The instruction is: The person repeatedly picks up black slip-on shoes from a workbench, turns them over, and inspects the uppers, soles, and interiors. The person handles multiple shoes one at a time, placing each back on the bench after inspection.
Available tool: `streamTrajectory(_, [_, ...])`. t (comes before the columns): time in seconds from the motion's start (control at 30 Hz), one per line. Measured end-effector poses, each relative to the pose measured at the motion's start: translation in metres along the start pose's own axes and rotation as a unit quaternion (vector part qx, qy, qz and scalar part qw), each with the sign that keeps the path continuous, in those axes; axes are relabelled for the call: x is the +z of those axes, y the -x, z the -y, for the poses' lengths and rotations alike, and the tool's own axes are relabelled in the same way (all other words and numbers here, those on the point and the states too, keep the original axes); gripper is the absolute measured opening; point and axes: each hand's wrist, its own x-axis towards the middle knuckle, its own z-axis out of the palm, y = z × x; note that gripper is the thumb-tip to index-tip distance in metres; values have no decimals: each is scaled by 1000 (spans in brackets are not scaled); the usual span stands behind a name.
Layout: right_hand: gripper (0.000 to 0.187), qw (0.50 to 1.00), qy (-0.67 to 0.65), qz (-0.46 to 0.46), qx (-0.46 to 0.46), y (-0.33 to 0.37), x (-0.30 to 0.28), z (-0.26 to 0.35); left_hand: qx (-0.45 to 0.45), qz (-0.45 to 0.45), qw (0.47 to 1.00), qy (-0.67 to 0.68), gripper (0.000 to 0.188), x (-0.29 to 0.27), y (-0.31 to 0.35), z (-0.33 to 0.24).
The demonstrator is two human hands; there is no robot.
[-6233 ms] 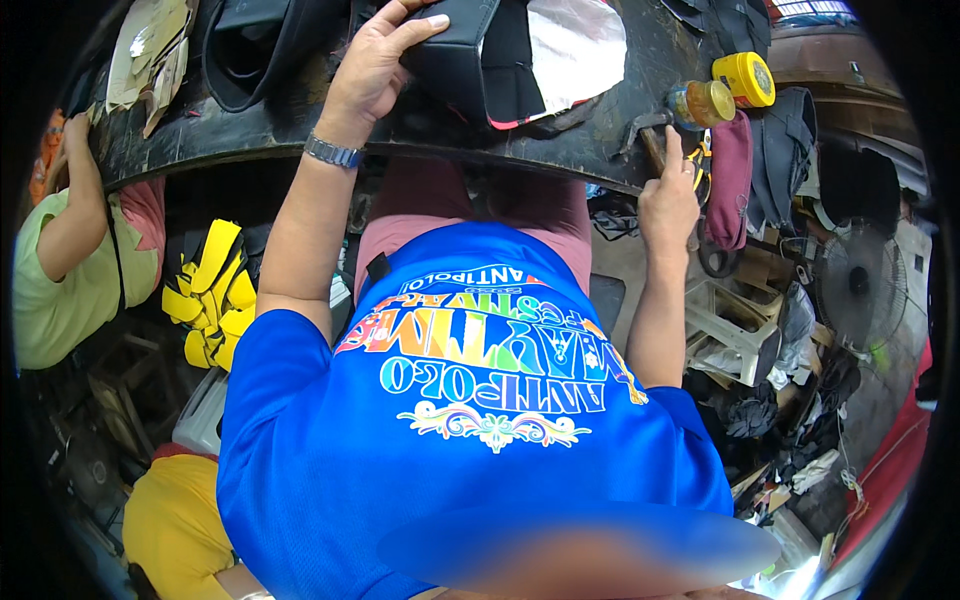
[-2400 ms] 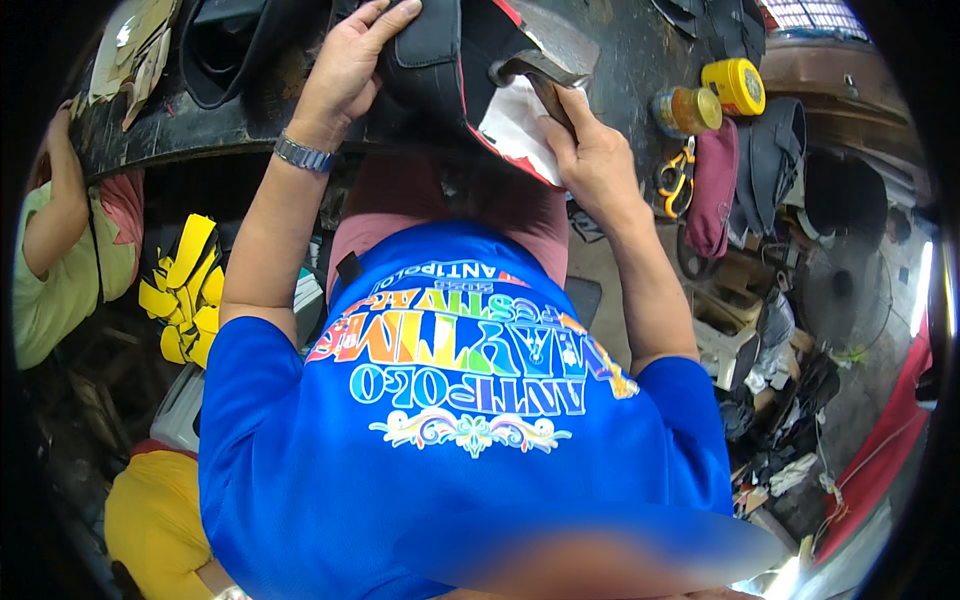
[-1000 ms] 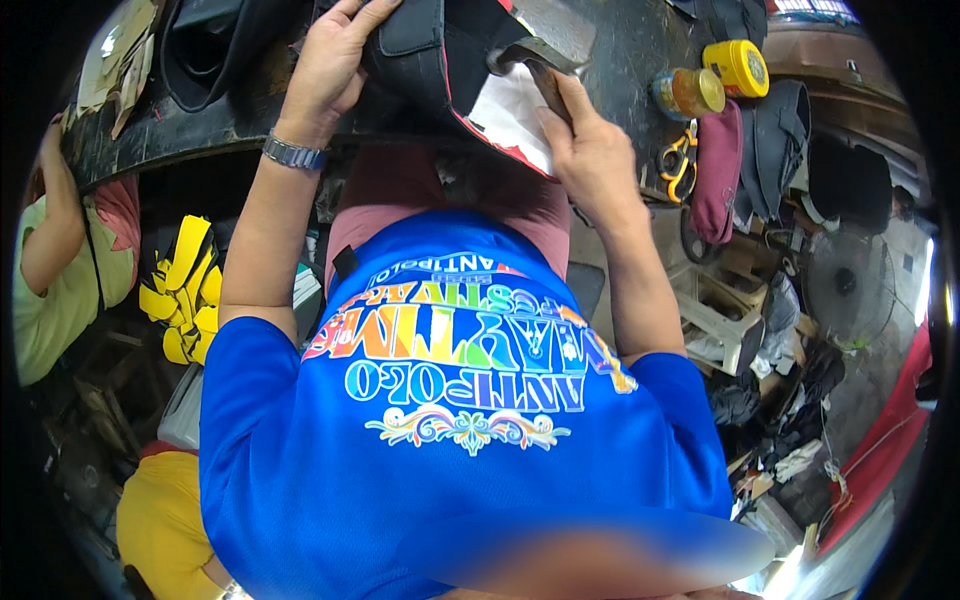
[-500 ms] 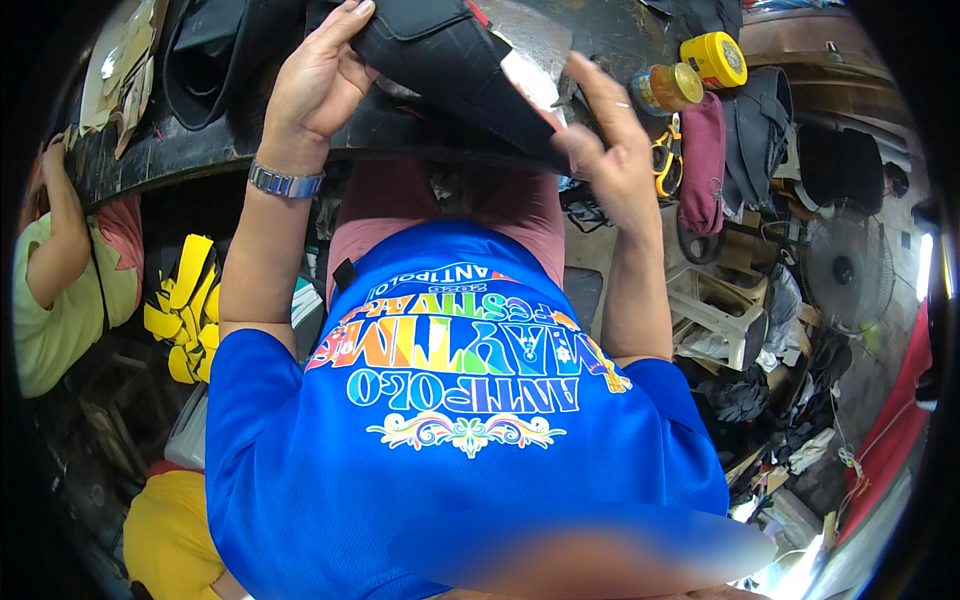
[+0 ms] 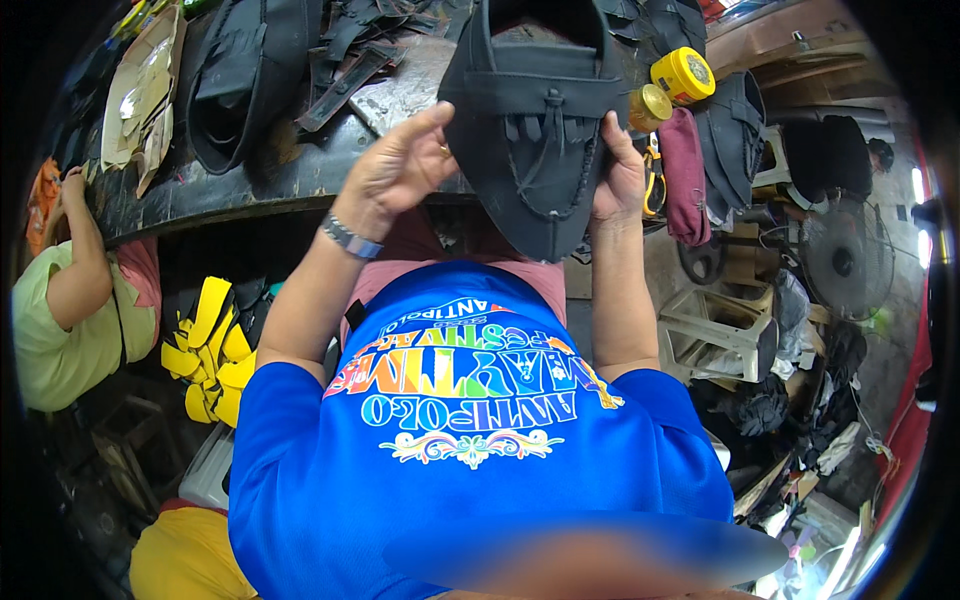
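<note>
In the upper middle of the frame the left hand (image 5: 392, 168) and the right hand (image 5: 617, 178) grasp the black shoe upper (image 5: 535, 130) by its sides, seemingly for checking it; turning it next needs firm fingers.

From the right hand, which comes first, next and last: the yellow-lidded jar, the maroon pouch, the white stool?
From the right hand:
1. Yellow-lidded jar, on the bench just above it.
2. Maroon pouch, hanging to its right; too close to the jar to rank surely.
3. White stool, lower right.
</note>
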Motion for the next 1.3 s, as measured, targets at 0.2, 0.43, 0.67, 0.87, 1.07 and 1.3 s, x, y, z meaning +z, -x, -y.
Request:
streamTrajectory(0.2, [45, 990, -119, -3, 78, 13, -24, -24, 18, -61, 998, 8, 36, -3, -3, 32])
streamTrajectory(0.43, [46, 992, -110, -23, 65, 25, -22, -41, 58, -54, 996, 30, 34, -14, 2, 42])
streamTrajectory(0.67, [48, 980, -175, -42, 80, 31, -16, -56, 60, -13, 993, 100, 37, -20, 4, 47])
streamTrajectory(0.87, [49, 969, -199, -30, 142, 32, -20, -59, 53, -6, 990, 130, 39, -34, 4, 56])
streamTrajectory(1.07, [49, 969, -197, -39, 143, 38, -26, -63, 51, -13, 992, 118, 35, -46, 3, 61])
streamTrajectory(1.3, [46, 974, -188, -45, 116, 42, -25, -69, 43, -28, 990, 130, 34, -54, 5, 67])
